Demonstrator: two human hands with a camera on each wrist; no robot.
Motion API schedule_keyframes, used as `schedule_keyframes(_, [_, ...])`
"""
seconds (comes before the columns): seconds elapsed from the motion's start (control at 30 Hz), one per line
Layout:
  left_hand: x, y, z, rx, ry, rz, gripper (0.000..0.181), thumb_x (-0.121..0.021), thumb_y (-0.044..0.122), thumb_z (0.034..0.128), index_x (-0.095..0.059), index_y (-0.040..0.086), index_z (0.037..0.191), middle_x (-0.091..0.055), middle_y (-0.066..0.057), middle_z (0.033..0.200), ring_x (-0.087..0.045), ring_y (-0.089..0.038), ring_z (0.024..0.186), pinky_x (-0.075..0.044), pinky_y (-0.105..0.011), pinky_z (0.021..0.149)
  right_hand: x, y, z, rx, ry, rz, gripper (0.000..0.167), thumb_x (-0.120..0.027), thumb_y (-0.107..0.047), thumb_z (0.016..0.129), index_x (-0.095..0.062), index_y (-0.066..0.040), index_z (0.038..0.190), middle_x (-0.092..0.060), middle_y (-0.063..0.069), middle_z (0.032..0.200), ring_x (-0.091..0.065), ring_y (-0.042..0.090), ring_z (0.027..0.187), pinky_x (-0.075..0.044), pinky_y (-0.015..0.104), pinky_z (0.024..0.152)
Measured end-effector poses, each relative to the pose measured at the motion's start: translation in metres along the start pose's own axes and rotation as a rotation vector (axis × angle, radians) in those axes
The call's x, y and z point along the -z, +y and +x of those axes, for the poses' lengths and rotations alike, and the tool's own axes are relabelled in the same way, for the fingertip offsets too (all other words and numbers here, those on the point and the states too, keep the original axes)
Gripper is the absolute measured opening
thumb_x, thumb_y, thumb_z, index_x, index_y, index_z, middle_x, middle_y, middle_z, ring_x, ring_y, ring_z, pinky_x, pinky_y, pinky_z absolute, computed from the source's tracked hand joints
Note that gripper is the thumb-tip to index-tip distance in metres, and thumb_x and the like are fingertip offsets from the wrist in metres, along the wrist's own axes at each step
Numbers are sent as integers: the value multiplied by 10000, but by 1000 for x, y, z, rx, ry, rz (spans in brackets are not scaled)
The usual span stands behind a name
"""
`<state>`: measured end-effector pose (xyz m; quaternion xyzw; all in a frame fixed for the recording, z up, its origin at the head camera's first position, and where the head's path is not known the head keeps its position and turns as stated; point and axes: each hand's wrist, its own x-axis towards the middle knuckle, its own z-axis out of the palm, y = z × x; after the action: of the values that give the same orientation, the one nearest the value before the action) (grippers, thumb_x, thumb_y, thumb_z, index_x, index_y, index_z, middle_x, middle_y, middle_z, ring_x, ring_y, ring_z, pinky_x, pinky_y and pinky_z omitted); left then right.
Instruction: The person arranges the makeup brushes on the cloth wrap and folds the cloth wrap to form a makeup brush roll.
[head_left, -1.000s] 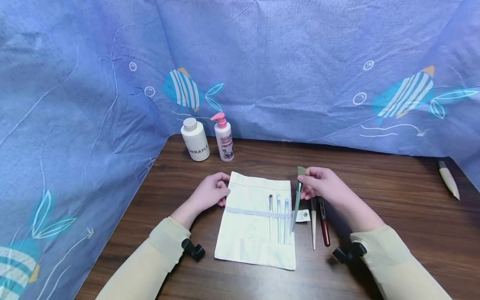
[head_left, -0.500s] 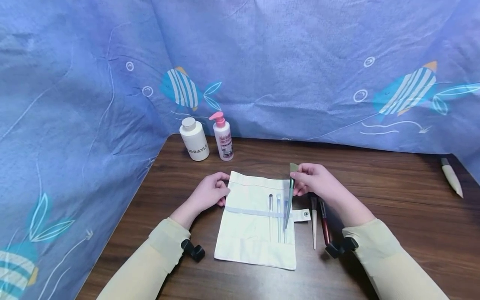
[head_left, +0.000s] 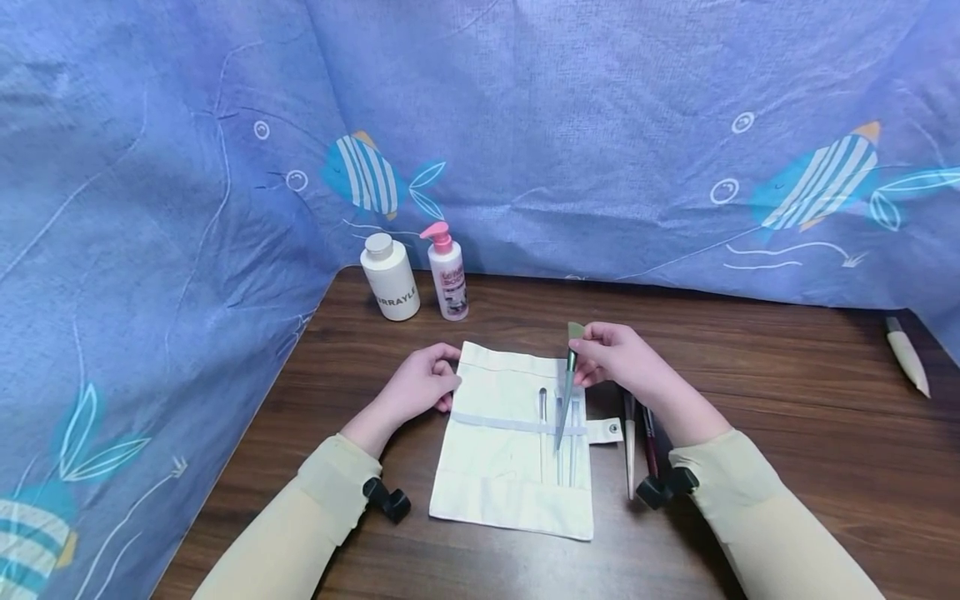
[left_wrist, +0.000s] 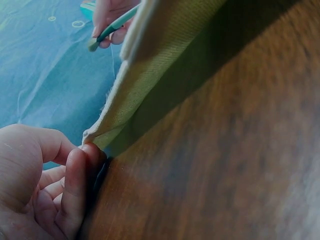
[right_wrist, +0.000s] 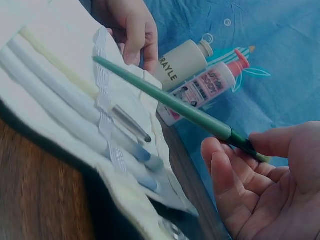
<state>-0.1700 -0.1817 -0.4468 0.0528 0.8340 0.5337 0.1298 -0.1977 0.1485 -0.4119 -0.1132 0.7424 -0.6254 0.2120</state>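
Note:
A cream cloth brush roll (head_left: 487,467) lies unfolded, with several brushes (head_left: 543,425) tucked under its elastic band (head_left: 495,423). The left hand (head_left: 422,385) pinches the roll's upper left edge; the left wrist view shows thumb and finger on the cloth edge (left_wrist: 107,107). The right hand (head_left: 618,357) pinches a green brush (head_left: 567,392) near its bristle end, handle slanting down over the roll. In the right wrist view the green brush (right_wrist: 170,102) hangs above the banded brushes, its thin tip by the elastic (right_wrist: 104,92).
A white bottle (head_left: 392,283) and a pink-pump bottle (head_left: 450,283) stand at the back left. Right of the roll lie a pale-handled brush (head_left: 630,450) and a red-handled brush (head_left: 650,442), partly hidden by the right arm. Another pale brush (head_left: 907,358) lies far right.
The right hand has moved left with the green brush, from the roll's right edge to above the banded brushes. The left hand has stayed at the cloth edge.

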Motion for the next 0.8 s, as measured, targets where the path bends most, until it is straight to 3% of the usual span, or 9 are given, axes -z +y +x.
schedule_keyframes(0.8, [0, 0, 0, -6, 0, 3, 405, -606, 7, 912, -589, 16, 1316, -626, -75, 703, -623, -169, 516, -565, -287, 521, -20, -5, 17, -17, 104, 56, 169, -509, -98, 1063, -483, 70, 1067, -689, 88, 800, -723, 159, 703, -643, 327, 710])
